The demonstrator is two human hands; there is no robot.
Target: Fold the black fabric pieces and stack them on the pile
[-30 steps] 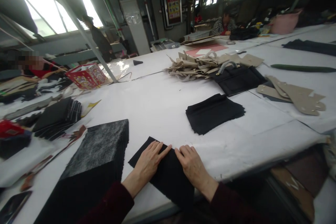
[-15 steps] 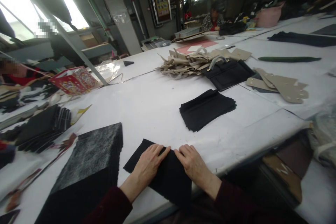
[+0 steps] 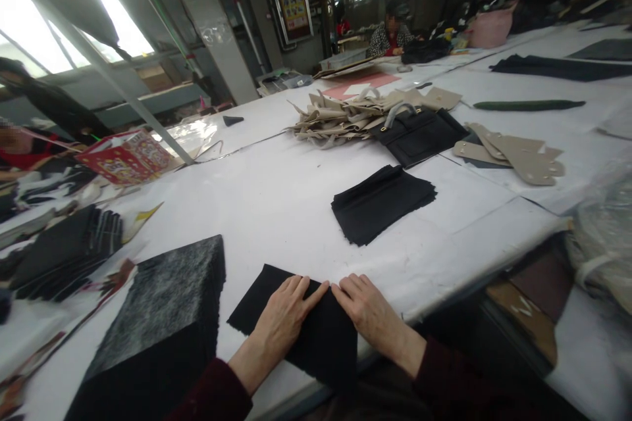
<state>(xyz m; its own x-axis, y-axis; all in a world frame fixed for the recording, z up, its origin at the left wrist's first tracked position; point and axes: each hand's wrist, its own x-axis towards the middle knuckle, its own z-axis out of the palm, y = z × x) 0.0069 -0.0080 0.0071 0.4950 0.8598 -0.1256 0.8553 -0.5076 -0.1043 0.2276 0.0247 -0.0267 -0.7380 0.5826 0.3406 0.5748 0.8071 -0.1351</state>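
Observation:
A black fabric piece [image 3: 257, 302] lies at the near edge of the white table [image 3: 276, 204]. My left hand [image 3: 284, 319] rests flat on it, fingers stretched out and together. My right hand [image 3: 368, 309] lies flat on the same piece, fingertips almost meeting those of the left at the cloth's far edge. Neither hand grips anything. A thick stack of dark grey-black cut pieces [image 3: 158, 316] stands just left of my left hand. A smaller pile of black fabric pieces [image 3: 380, 200] lies farther out to the right.
Beige cut parts [image 3: 345, 120] and a black bag [image 3: 419, 135] sit mid-table, more beige pieces [image 3: 518, 154] to the right. A red box [image 3: 123, 156] and black stacks [image 3: 64, 253] lie at left. A person [image 3: 392, 36] sits at the far end. A plastic-wrapped bundle [image 3: 602, 237] is at right.
My hands stay flat on the black piece, barely shifting. The view has swung slightly to the right, so table objects sit further left in the picture.

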